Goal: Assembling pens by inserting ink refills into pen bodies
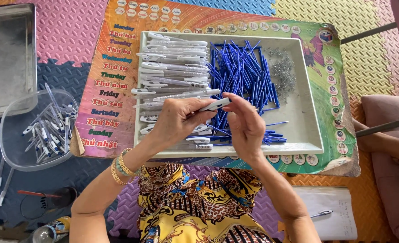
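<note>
Both hands meet above the tray (307, 112): left hand (177, 119) fingers pinch a white pen barrel (215, 104), right hand (246, 123) fingers steady its tip.

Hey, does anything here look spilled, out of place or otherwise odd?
Two white plastic pen barrels lie on the foam floor mat, outside the clear plastic tub holding the others. Nothing else looks spilled or damaged.
</note>
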